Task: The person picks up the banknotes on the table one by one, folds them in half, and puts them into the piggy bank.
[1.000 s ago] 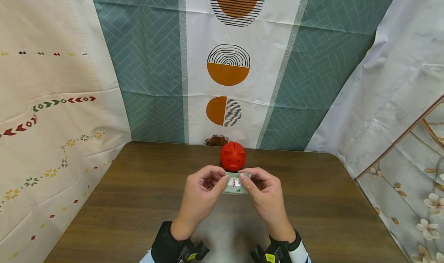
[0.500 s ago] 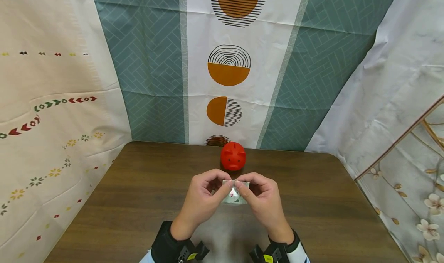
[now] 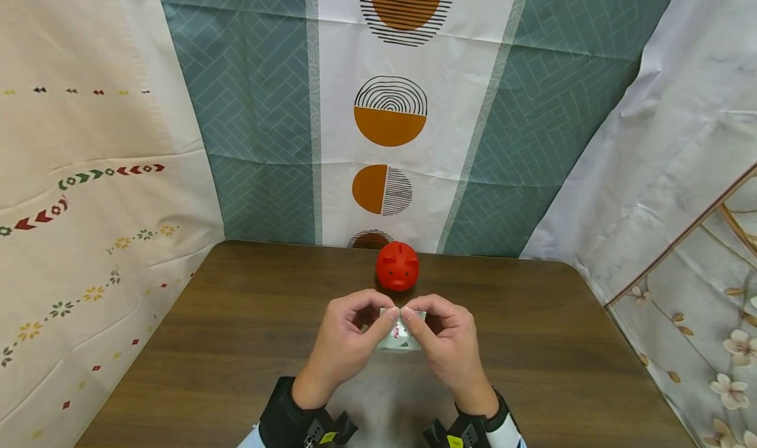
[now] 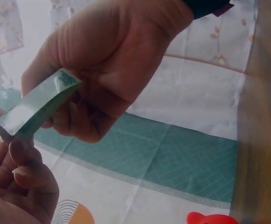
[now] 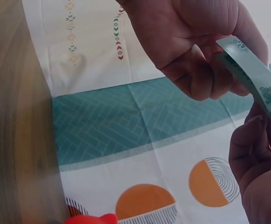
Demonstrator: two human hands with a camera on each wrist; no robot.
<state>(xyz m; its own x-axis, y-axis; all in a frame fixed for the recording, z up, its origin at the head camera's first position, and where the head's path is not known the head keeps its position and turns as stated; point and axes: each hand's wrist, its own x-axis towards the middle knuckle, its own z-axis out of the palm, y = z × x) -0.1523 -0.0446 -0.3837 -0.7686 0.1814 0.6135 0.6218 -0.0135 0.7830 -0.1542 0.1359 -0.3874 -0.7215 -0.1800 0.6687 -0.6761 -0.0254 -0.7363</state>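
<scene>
A small folded green banknote (image 3: 401,340) is held between both hands above the table, in front of the piggy bank. My left hand (image 3: 345,333) pinches it between thumb and index finger, and my right hand (image 3: 446,333) does the same from the other side. The thumb tips almost meet at the middle of its upper edge. Seen from the left wrist, the banknote (image 4: 38,103) is a narrow strip with its layers slightly apart. Dark green print shows on the banknote (image 5: 253,70) in the right wrist view. My other fingers are curled inward.
A red piggy bank (image 3: 397,266) with a slot on top stands near the back edge of the brown wooden table (image 3: 248,330), just beyond the hands. Patterned cloth (image 3: 260,106) hangs behind the table, with more cloth at both sides.
Both hands have come slightly toward the person with the banknote, away from the piggy bank. The thumbs have slid together at its middle. Over the last half second they have hardly moved.
</scene>
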